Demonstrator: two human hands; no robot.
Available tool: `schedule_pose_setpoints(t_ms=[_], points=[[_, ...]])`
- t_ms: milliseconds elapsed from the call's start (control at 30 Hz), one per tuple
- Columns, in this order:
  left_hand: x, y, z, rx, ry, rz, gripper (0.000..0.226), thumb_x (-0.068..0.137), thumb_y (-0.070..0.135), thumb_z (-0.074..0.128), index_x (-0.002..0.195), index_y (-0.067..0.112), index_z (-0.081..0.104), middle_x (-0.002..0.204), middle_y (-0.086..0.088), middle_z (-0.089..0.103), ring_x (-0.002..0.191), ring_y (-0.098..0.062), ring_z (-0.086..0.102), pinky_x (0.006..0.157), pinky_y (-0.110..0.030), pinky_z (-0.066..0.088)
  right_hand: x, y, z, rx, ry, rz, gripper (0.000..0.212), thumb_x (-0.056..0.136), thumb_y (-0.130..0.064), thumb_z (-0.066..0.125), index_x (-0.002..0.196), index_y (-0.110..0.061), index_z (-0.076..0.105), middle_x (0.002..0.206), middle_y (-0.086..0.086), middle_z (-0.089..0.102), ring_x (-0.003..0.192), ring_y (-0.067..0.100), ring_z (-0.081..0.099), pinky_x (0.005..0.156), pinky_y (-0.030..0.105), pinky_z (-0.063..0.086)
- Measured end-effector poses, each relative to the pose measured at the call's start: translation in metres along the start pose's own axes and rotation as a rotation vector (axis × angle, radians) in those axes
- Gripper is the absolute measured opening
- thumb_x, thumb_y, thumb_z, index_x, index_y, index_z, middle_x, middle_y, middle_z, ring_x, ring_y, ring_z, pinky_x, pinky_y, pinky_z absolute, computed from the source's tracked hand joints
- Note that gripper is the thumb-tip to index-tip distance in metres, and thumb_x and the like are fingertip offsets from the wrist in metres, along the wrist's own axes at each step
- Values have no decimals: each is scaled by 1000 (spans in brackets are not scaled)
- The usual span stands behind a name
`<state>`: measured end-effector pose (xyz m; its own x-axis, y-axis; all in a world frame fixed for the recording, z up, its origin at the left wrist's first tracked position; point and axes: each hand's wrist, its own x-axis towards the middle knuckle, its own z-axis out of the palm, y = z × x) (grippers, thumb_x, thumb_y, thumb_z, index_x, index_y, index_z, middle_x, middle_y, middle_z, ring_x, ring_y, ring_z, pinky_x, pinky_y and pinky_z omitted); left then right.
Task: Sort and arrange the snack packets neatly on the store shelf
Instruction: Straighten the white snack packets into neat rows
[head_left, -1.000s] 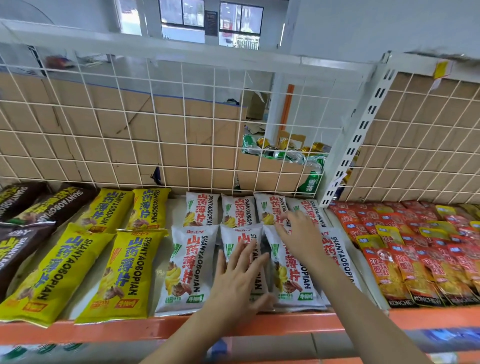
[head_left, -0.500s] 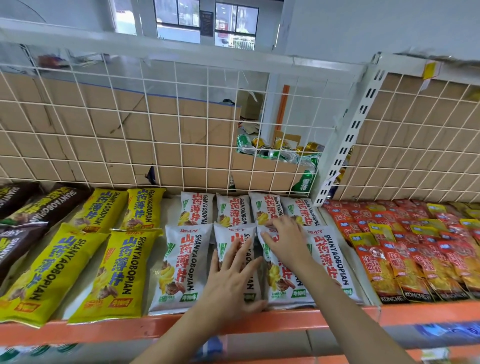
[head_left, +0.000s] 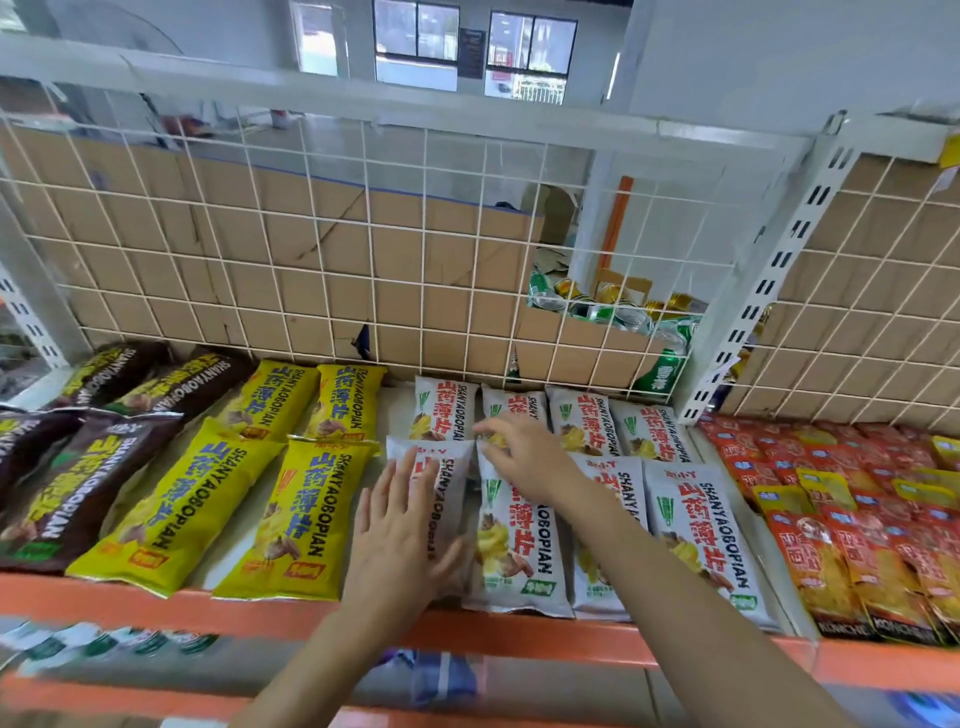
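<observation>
Fingers (head_left: 404, 475) of the left hand (head_left: 402, 540) lie straight and spread, pressing flat on the leftmost front white packet (head_left: 453, 499). Those of the right hand (head_left: 527, 457) bend down over the seam where the second back-row packet (head_left: 511, 405) meets the second front-row packet (head_left: 511, 545). Blur hides whether they pinch an edge or only press, so I cannot tell. The step looks like squaring the two white rows. It is probably best done by keeping the left palm as an anchor and sliding with light downward pressure, not lifting, because these puffed, slick bags would likely skid and nudge their neighbours. The overlap at the seam should be even, with each front packet's top tucked the same way. Room is tight: the white packets sit edge to edge on the shelf (head_left: 399, 410), with yellow packets (head_left: 306, 514) close on the left and red packets (head_left: 857, 519) beyond a divider on the right. Only a narrow bare strip shows at the back left. The wire grid (head_left: 363, 260) stops travel rearward, and the orange lip (head_left: 156, 605) is low, so a forward pull could tip a bag off.
</observation>
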<state>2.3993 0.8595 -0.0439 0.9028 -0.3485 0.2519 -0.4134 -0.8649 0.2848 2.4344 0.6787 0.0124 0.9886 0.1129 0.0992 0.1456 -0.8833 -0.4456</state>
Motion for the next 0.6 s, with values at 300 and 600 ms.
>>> schedule_pose_setpoints(t_ms=[300, 600], points=[[-10, -7, 12, -34, -74, -9, 93, 63, 64, 42, 142, 16, 30, 148, -13, 35, 135, -30, 21, 102, -45, 30, 51, -32, 16, -211, -177, 98, 37, 92, -42, 49, 85, -9, 63, 76, 4, 61, 76, 22, 55, 79, 36, 35], [-15, -1, 10, -81, -126, 4, 100, 79, 57, 51, 144, 27, -18, 150, 2, -27, 144, -27, -7, 116, -33, -1, 54, -26, 19, -142, -196, 169, 27, 94, -36, 49, 78, -15, 53, 75, 3, 54, 80, 24, 57, 84, 36, 32]])
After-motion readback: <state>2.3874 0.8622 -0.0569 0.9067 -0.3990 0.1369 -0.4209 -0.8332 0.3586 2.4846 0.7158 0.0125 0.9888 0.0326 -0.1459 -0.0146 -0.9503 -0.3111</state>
